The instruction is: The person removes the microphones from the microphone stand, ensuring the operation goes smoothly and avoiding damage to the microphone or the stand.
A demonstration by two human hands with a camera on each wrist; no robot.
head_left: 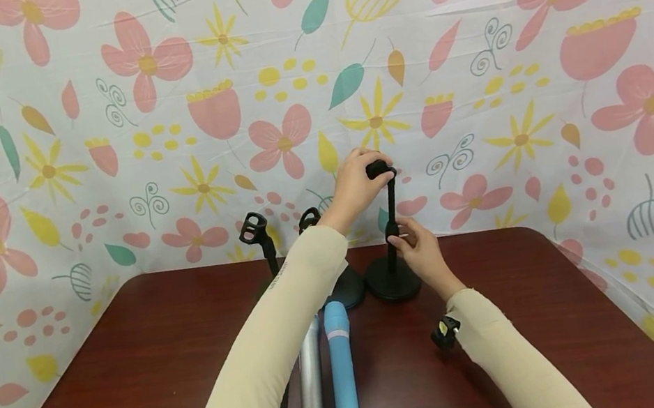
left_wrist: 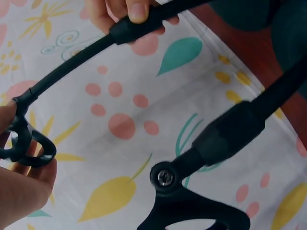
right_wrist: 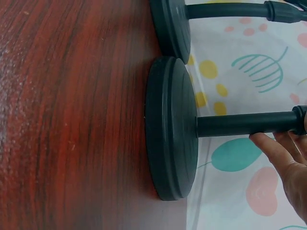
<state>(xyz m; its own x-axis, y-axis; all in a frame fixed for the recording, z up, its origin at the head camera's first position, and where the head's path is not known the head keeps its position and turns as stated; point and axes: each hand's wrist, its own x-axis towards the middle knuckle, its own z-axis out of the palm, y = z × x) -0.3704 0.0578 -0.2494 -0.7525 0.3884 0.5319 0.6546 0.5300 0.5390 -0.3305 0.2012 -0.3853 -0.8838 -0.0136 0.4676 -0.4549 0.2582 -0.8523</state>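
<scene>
A black desktop microphone stand point(head_left: 393, 280) with a round base stands upright at the table's back. My left hand point(head_left: 355, 182) holds the black microphone clip point(left_wrist: 29, 143) at its top, fingers bent round it in the left wrist view. Lower down, my right hand point(head_left: 423, 251) pinches the thick collar point(left_wrist: 135, 28) on the pole, thumb on one side. In the right wrist view, fingers of the right hand point(right_wrist: 290, 165) touch the pole point(right_wrist: 244, 124) near the collar, and the base point(right_wrist: 172, 129) sits flat on the table.
Two more black stands are to the left: one clip point(head_left: 254, 227) rises at far left, another point(head_left: 308, 219) is partly behind my left arm. A silver microphone point(head_left: 311, 383) and a blue microphone point(head_left: 341, 364) lie on the brown table point(head_left: 108, 392). Flowered cloth point(head_left: 167, 150) hangs behind.
</scene>
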